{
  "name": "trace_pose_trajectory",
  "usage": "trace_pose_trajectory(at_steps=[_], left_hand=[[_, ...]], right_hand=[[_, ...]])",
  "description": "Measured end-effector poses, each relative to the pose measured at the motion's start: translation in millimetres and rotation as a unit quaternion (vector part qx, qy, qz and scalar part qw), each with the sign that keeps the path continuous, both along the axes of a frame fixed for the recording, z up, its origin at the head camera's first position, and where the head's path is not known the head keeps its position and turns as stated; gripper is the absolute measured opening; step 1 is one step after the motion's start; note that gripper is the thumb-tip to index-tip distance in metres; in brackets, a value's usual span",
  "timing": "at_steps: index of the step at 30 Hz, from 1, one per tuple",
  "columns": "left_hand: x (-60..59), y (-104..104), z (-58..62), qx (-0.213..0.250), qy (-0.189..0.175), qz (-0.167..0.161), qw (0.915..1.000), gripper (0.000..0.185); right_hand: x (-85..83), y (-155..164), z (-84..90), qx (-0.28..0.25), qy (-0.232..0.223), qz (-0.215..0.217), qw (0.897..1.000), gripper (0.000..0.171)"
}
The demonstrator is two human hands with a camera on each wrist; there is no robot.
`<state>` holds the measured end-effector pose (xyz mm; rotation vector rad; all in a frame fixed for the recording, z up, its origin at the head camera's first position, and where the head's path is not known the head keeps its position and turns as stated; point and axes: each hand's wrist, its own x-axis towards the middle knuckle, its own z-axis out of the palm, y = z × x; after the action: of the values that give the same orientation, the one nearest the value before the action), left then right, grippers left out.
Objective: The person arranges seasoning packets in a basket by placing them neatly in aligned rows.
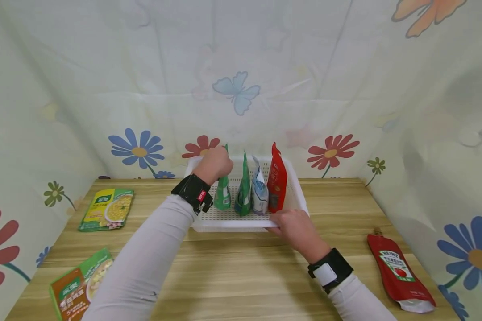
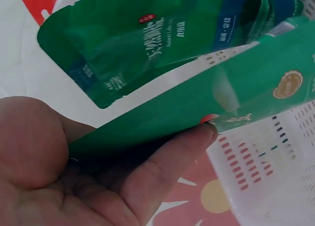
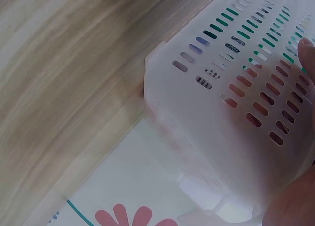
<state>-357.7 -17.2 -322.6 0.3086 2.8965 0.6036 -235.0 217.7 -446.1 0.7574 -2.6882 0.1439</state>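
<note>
While left grip (image 1: pixel 215 165) pinches pouch (image 1: pixel 222 196), right grip (image 1: pixel 298 229) clasps basket (image 1: pixel 230 225); woodgrain table (image 1: pixel 233 272), floral backdrop (image 1: pixel 289 111).

Inside the white basket (image 1: pixel 214 226), a slim gap parts the leftmost green pouch (image 1: pixel 222 198) from the second green pouch (image 1: pixel 243 196), while the blue-and-white pouch (image 1: pixel 259 196) and red pouch (image 1: pixel 278 183) crowd the way further right; a little room seems left beside the right wall. The left hand (image 1: pixel 214 165) blocks the back left, the right hand (image 1: pixel 299 227) the front right rim. The floral curtain (image 1: pixel 241 127) closes the rear; bare tabletop (image 1: pixel 233 276) between the forearms offers passage.
</note>
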Motion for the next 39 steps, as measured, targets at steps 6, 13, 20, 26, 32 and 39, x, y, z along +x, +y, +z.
trace_pose_trajectory(at_steps=[6,13,20,26,32,39], left_hand=[[-4.1,0.6,-10.0,0.02,-0.015,0.008,0.9997,0.037],[-7.0,3.3,-23.0,0.023,0.002,-0.002,0.9997,0.038],[-5.2,7.6,-31.7,0.035,0.014,0.007,0.9993,0.036],[2.0,9.6,-35.9,0.042,0.007,0.006,0.9991,0.032],[11.4,8.4,-38.6,0.066,-0.005,0.009,0.9978,0.034],[19.6,9.3,-41.6,0.08,-0.027,0.027,0.9961,0.033]], right_hand=[[1.1,-0.6,0.8,-0.004,-0.003,0.0,1.0,0.025],[0.9,-1.0,1.5,-0.003,-0.001,0.002,1.0,0.025],[-0.4,-1.0,1.0,-0.005,0.006,0.008,1.0,0.025],[-0.4,-0.6,0.9,-0.005,0.001,0.004,1.0,0.025],[-0.5,-0.4,0.6,-0.005,-0.003,0.002,1.0,0.024],[-1.4,-0.6,-1.4,-0.003,0.011,-0.001,1.0,0.026]])
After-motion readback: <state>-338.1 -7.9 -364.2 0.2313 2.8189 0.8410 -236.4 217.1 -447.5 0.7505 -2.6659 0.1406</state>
